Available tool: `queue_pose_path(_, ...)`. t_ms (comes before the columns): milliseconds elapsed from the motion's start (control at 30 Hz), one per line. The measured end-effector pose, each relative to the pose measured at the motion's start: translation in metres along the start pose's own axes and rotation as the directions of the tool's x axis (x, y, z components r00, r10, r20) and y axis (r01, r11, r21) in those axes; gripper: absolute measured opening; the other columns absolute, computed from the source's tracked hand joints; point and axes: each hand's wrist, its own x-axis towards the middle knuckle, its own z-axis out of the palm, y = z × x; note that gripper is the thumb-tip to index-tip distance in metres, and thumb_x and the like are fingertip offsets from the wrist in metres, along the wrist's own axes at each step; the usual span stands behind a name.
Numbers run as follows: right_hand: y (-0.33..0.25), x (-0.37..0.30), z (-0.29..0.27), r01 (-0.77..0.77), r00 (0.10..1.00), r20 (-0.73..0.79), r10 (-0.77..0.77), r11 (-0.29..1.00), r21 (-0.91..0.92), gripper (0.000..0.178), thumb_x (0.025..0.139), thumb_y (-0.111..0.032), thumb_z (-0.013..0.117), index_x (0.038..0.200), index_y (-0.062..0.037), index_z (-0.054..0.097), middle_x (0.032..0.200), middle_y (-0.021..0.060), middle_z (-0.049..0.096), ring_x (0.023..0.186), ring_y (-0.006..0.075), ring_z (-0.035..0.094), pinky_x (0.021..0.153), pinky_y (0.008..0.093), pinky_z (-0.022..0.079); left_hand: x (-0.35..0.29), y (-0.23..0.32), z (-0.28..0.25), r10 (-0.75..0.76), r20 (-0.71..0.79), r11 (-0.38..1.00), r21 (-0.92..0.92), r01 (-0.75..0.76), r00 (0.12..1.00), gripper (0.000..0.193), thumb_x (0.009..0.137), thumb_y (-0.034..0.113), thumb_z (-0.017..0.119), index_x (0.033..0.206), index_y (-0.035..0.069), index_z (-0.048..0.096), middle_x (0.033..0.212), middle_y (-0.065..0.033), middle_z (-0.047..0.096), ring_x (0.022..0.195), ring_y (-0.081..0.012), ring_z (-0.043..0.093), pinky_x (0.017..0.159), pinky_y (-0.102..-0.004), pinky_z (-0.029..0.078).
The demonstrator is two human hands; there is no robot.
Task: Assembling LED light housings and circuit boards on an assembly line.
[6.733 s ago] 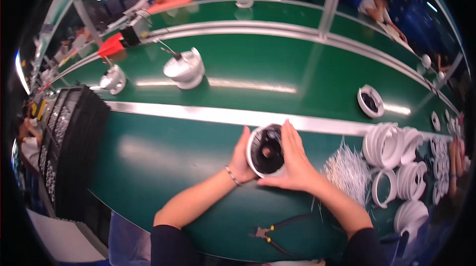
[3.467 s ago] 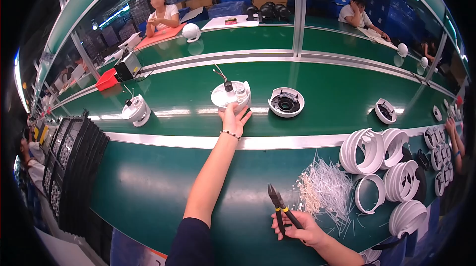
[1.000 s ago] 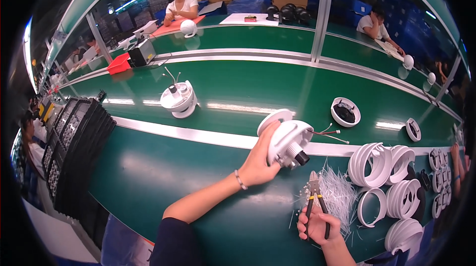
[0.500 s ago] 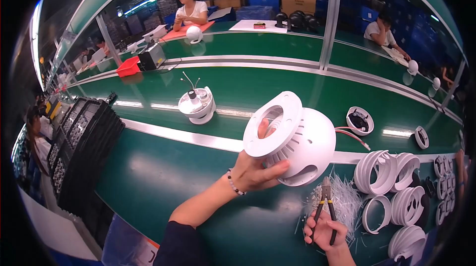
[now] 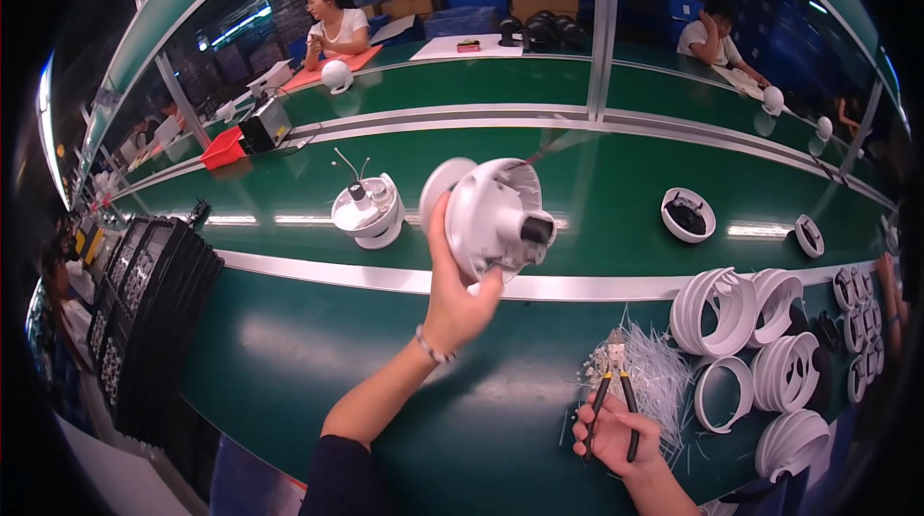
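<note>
My left hand [image 5: 462,299] is closed round a white dome camera housing [image 5: 481,218], raised above the metal strip. Its open side faces right, showing a black part inside, and wires trail blurred from its top. My right hand [image 5: 616,434] holds cutting pliers [image 5: 614,372] with black handles and yellow bands, jaws pointing away from me. Those jaws lie over a heap of clipped white plastic strips [image 5: 654,372]. Farther off, left of the held housing, a similar white unit [image 5: 371,208] stands with its inside and loose wires upward.
White rings [image 5: 717,314] stand in stacks at the right, beside smaller rings [image 5: 857,323]. Two white cups [image 5: 688,216] [image 5: 809,236] with dark insides sit on the green belt. Black trays [image 5: 149,314] are piled at the left. A red bin [image 5: 223,147] and two co-workers are farther back.
My left hand has turned the housing over, so its open inside now shows, and carried it left and away from me. The right hand still grips the pliers near the clippings.
</note>
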Motion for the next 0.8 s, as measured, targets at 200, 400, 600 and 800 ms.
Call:
queue_pose_path(200,0.005,0.002,0.006,-0.024,0.999,0.043,0.025,1.000,-0.003,0.038,0.077,-0.016,0.050,0.112,-0.0042,0.043,0.096,0.0119,0.048,0.086,0.0272,0.050,0.072,0.0410,0.043,0.034,-0.106,0.010,-0.697,0.439,0.072,-0.743,0.665,0.567,0.048,0.079,0.004,0.041,0.124,0.003,0.025,0.123,-0.0198,0.034,0.111,-0.0358,0.041,0.085,-0.0501,0.045)
queue_pose_path(400,0.007,0.001,0.012,-0.050,0.998,0.044,0.051,0.999,-0.006,0.039,0.077,-0.018,0.051,0.113,-0.0053,0.041,0.096,0.0112,0.046,0.085,0.0254,0.049,0.072,0.0387,0.042,0.057,-0.154,0.040,-0.663,0.297,0.357,-0.682,0.638,0.688,0.043,0.088,0.021,0.043,0.123,0.000,0.029,0.123,-0.0199,0.036,0.109,-0.0319,0.044,0.086,-0.0446,0.046)
queue_pose_path(600,0.003,-0.007,0.009,-0.073,0.997,0.031,0.071,0.996,0.050,0.040,0.078,-0.015,0.050,0.115,-0.0031,0.040,0.100,0.0112,0.048,0.089,0.0249,0.050,0.073,0.0379,0.042,0.048,-0.119,-0.012,-0.714,-0.083,0.643,-0.471,0.604,0.696,0.078,0.086,0.040,0.047,0.135,0.012,-0.006,0.130,-0.0170,0.024,0.107,-0.0332,0.042,0.076,-0.0470,0.048)
queue_pose_path(800,0.004,-0.007,0.011,-0.074,0.995,0.065,0.071,0.996,0.054,0.037,0.081,-0.016,0.048,0.115,-0.0027,0.040,0.099,0.0115,0.048,0.088,0.0238,0.050,0.073,0.0373,0.043,0.101,0.024,-0.094,0.815,-0.460,0.578,0.610,-0.543,0.351,0.035,0.079,-0.003,0.042,0.113,-0.004,0.033,0.107,-0.0199,0.048,0.093,-0.0246,0.053,0.077,-0.0357,0.051)
